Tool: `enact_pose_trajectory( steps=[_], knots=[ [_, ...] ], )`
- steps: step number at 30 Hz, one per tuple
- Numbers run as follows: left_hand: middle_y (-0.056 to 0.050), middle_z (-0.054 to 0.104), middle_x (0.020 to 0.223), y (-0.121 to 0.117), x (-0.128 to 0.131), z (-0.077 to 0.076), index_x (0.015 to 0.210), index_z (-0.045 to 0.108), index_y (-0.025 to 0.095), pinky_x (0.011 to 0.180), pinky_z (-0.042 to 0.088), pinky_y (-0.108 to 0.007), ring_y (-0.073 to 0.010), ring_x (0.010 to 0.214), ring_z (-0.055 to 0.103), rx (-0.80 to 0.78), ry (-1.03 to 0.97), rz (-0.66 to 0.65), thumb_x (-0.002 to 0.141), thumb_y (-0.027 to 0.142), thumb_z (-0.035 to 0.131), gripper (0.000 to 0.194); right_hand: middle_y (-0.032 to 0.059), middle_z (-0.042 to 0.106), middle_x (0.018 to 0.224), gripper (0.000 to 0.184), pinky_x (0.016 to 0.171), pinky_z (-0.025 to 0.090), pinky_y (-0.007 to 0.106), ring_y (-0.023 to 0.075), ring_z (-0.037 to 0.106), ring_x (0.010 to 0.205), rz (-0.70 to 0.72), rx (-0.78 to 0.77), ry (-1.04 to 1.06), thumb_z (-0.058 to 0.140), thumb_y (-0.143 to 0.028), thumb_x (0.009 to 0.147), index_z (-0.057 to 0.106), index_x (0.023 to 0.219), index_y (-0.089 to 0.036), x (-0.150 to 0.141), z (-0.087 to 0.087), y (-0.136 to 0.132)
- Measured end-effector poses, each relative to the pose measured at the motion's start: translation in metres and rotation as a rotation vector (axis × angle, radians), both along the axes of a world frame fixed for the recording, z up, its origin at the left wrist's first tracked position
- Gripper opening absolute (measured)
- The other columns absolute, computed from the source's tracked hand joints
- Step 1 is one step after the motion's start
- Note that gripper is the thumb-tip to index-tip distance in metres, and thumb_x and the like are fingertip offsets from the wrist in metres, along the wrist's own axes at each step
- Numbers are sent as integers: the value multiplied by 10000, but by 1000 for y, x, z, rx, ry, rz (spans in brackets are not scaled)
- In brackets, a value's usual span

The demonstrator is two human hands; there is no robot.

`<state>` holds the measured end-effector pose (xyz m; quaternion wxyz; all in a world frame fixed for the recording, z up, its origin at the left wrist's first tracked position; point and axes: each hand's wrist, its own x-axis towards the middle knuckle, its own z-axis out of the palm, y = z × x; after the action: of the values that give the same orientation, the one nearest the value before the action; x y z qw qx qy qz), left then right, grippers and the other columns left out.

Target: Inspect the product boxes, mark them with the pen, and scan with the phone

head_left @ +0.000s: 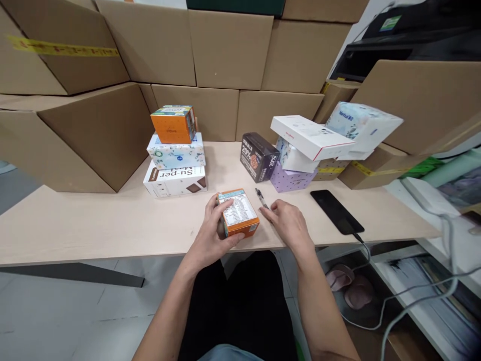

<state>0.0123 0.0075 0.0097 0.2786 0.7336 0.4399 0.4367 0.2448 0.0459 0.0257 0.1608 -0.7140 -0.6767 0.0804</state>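
My left hand grips a small orange box with a white printed label on top, holding it at the front edge of the light wooden table. My right hand rests on the table just right of the box, fingers loosely curled, fingertips touching a small dark pen-like tool lying there. Whether the fingers pinch the tool is unclear.
A stack of three boxes stands at the left rear, orange one on top. A dark "20%" box, a purple box and white boxes pile at the right rear. A black phone with a cable lies right. Cardboard cartons wall the back.
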Motion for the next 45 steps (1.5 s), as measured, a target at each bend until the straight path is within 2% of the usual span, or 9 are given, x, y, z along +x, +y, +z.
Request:
enact_pose_trajectory(
  steps=[2,5,8,11,14,22,30,36,45],
  knots=[
    [-87,206,1620,0,0,1,1456,393,349,1240,290,-517,-329,1558,199,-6,-2,-2,826,324,769,734,136,718,1057,396,786,438,332,270,660,962,-52,67,-16,568,-528,944,683,1053,-165,20,0,-6],
    [-97,200,1617,1,1,2,1446,400,338,1229,312,-521,-333,1554,210,-17,-4,-7,832,333,761,713,234,634,1265,651,896,460,429,387,574,1175,-297,116,-159,607,-601,886,608,1290,-91,67,3,-11],
    [-96,215,1608,1,1,3,1448,397,337,1240,288,-522,-323,1557,205,-9,-5,-4,830,330,761,717,309,532,1394,883,927,458,512,483,498,1269,-528,14,-226,631,-676,814,494,1404,-32,118,4,-9],
    [-93,205,1614,0,2,3,1451,396,335,1251,266,-521,-317,1562,190,-13,-14,-3,830,331,759,719,302,609,1294,864,886,488,475,452,572,1208,-510,-203,-124,627,-667,808,508,1374,-24,152,2,-3],
    [-92,202,1616,0,2,2,1451,398,334,1256,250,-523,-314,1563,188,-14,-11,-4,831,342,758,717,274,670,1199,778,850,502,435,406,638,1130,-456,-218,-97,604,-584,849,494,1389,-34,160,0,-1],
    [-97,178,1623,0,0,0,1460,406,329,1257,235,-537,-328,1565,172,-66,-24,9,817,401,771,742,283,635,1217,895,909,501,459,396,639,1112,-368,19,-112,675,-485,811,365,1502,-7,123,-4,-34],
    [-112,180,1625,0,2,1,1452,428,307,1254,244,-539,-346,1569,150,-70,-34,25,802,473,774,756,169,568,1282,797,1026,475,506,314,563,1213,-50,567,223,670,-511,839,389,1501,-167,38,-14,-90],
    [-123,173,1635,0,2,1,1453,436,290,1255,235,-547,-365,1570,133,-73,-7,35,790,558,766,788,115,565,1232,680,1008,514,468,269,587,1179,77,562,423,724,-390,810,468,1416,-216,-20,-13,-96],
    [-127,188,1632,-2,2,0,1454,440,295,1252,221,-577,-376,1568,130,-42,0,35,802,531,765,766,115,545,1187,646,966,534,493,280,593,1137,71,559,430,741,-376,787,481,1355,-212,-37,-15,-91]
  ],
)
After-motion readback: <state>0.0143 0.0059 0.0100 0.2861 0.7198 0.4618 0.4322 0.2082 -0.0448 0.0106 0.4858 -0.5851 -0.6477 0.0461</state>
